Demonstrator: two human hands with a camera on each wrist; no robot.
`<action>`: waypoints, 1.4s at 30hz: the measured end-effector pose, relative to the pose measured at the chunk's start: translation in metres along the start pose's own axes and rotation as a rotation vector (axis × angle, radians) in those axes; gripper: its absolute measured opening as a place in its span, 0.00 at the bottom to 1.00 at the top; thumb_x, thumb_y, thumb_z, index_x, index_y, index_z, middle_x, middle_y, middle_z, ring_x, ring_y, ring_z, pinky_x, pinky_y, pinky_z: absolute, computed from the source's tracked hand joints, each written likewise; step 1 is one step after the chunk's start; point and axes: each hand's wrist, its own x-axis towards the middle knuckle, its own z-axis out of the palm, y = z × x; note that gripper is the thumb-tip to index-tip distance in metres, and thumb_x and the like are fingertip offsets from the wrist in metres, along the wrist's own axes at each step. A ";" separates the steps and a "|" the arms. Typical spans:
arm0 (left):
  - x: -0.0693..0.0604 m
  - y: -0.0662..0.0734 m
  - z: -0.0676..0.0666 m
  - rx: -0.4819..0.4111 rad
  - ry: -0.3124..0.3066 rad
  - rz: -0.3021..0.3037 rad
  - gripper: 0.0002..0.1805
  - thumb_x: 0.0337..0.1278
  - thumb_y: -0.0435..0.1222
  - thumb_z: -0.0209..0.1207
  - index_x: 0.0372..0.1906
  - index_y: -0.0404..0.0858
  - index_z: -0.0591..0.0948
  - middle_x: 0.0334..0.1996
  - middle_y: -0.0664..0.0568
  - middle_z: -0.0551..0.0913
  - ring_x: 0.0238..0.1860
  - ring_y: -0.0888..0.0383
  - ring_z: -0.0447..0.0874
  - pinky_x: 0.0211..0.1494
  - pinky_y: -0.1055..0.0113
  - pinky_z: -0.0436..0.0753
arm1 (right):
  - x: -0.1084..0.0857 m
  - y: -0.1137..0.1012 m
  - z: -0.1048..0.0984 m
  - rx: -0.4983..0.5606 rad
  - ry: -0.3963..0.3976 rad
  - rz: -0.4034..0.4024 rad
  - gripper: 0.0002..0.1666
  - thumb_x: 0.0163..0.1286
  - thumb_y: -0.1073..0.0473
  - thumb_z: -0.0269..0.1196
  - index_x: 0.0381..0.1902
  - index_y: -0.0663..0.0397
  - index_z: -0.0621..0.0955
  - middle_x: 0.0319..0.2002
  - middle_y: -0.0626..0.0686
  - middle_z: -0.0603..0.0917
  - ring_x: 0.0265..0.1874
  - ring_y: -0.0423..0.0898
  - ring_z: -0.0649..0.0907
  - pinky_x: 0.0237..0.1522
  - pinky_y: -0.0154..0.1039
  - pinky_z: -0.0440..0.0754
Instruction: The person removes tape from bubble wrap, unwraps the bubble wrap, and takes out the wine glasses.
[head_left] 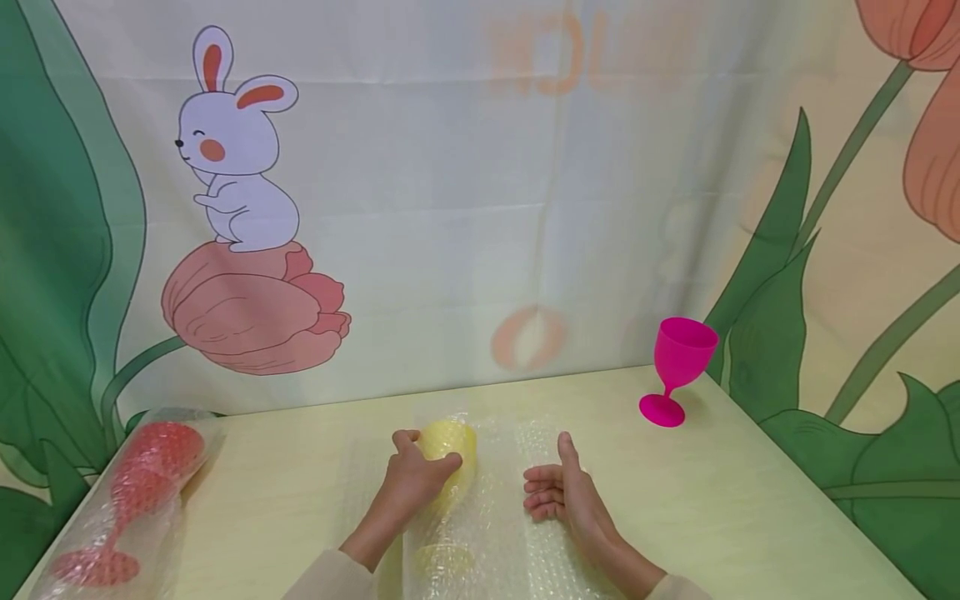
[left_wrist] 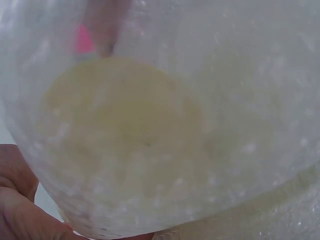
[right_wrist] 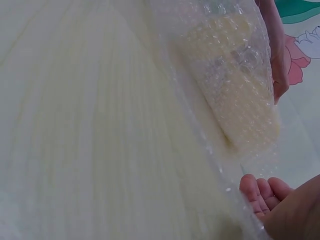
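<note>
A yellow goblet (head_left: pixel 450 442) lies under clear bubble wrap (head_left: pixel 498 517), its bowl toward the back and its foot toward the front. My left hand (head_left: pixel 420 471) grips the wrapped bowl, thumb on one side and fingers round the other. In the left wrist view the yellow foot (left_wrist: pixel 120 115) shows blurred through the film. My right hand (head_left: pixel 573 496) is at the right part of the wrap, thumb raised and fingers loosely bent, holding nothing. The right wrist view shows the wrapped goblet (right_wrist: pixel 245 105) beyond the right hand's fingers (right_wrist: pixel 260 192).
A magenta goblet (head_left: pixel 682 358) stands upright at the back right of the table (head_left: pixel 720 492). Along the left edge lies a red goblet (head_left: pixel 153 467) in bubble wrap. Behind the table hangs a printed cloth (head_left: pixel 420 208) with a rabbit and tulips.
</note>
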 end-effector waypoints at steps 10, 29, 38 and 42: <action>-0.001 0.001 0.000 -0.006 -0.001 -0.006 0.46 0.52 0.43 0.65 0.69 0.26 0.55 0.52 0.25 0.73 0.46 0.40 0.75 0.49 0.45 0.79 | -0.001 0.000 0.014 -0.421 -0.018 -0.037 0.24 0.71 0.41 0.65 0.40 0.59 0.86 0.29 0.48 0.80 0.29 0.42 0.77 0.33 0.39 0.76; 0.003 -0.006 -0.011 -0.027 -0.039 -0.059 0.46 0.57 0.48 0.64 0.71 0.29 0.54 0.54 0.26 0.76 0.47 0.42 0.78 0.49 0.47 0.80 | 0.007 -0.004 0.016 -0.431 0.002 -0.052 0.13 0.68 0.57 0.69 0.27 0.60 0.89 0.13 0.43 0.72 0.15 0.38 0.66 0.20 0.32 0.61; 0.005 -0.009 -0.013 -0.089 -0.052 -0.084 0.45 0.59 0.49 0.64 0.71 0.29 0.55 0.58 0.25 0.72 0.53 0.38 0.78 0.48 0.46 0.84 | 0.010 -0.005 0.010 -0.358 -0.001 -0.037 0.14 0.69 0.58 0.67 0.27 0.62 0.88 0.15 0.45 0.75 0.19 0.39 0.72 0.25 0.32 0.67; 0.006 -0.011 -0.014 -0.122 -0.075 -0.094 0.46 0.61 0.50 0.65 0.72 0.30 0.56 0.62 0.25 0.69 0.55 0.38 0.76 0.47 0.45 0.84 | 0.010 -0.004 0.008 -0.345 0.012 -0.032 0.13 0.68 0.58 0.67 0.27 0.62 0.87 0.16 0.45 0.75 0.19 0.39 0.72 0.24 0.32 0.67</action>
